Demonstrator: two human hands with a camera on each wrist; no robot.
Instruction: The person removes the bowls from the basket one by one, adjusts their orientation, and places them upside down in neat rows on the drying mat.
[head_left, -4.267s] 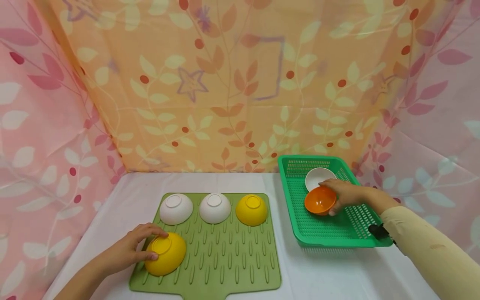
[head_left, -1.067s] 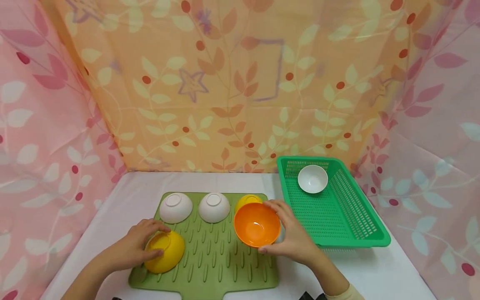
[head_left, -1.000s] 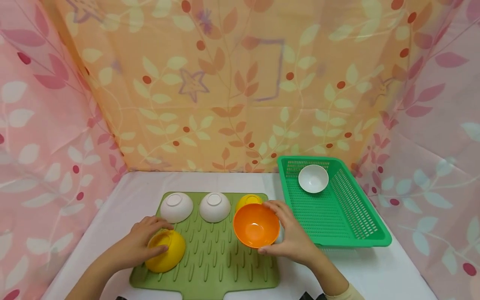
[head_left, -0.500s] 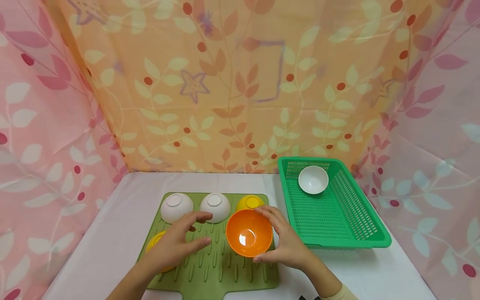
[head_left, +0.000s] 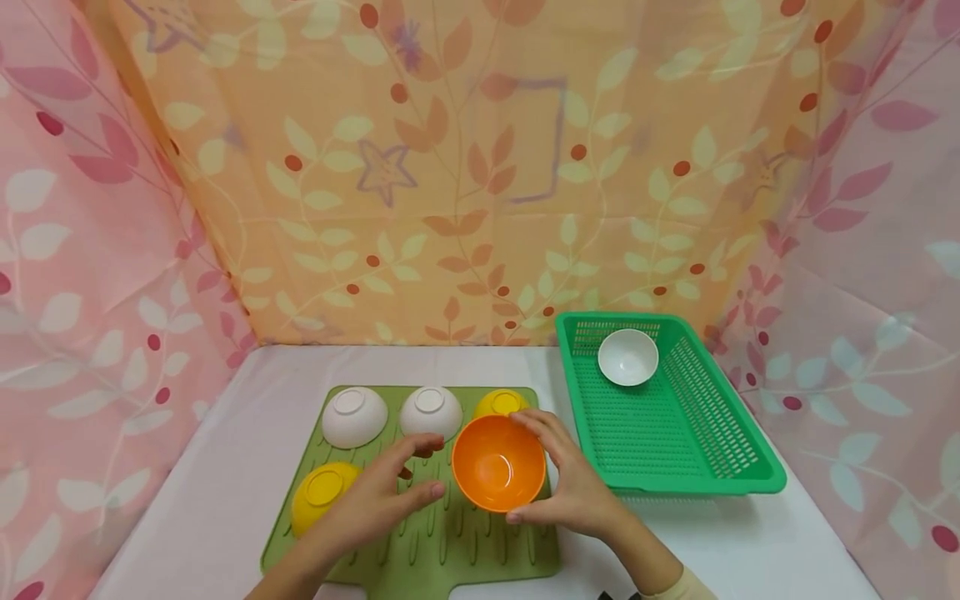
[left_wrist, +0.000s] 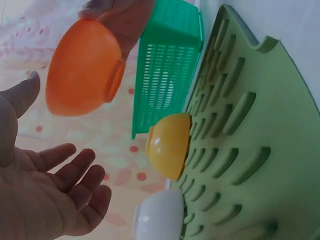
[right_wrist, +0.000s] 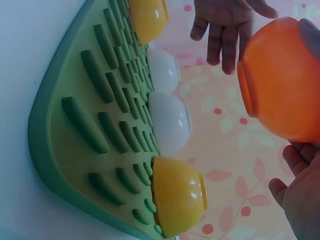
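Observation:
Above the right part of the green drying mat (head_left: 420, 546), my right hand (head_left: 573, 492) grips an orange bowl (head_left: 498, 463) by its rim, the hollow turned toward the head camera. My left hand (head_left: 390, 492) hovers over the mat just left of that bowl, fingers apart and relaxed, with a gap between them and the orange side in the left wrist view. Upside down on the mat's back row sit two white bowls (head_left: 356, 417) and a yellow bowl (head_left: 501, 403), which the orange one partly hides. Another upturned yellow bowl (head_left: 322, 493) lies front left, partly behind my left hand.
A green perforated basket (head_left: 693, 483) stands on the white-covered table to the right of the mat. Inside, near its back wall, rests a white bowl (head_left: 628, 358), hollow up. Patterned cloth (head_left: 457, 167) walls the table at the back and both sides.
My right hand lifted the orange bowl out of the basket and carried it left over the mat. My left hand let go of the front yellow bowl and moved right, toward the orange bowl.

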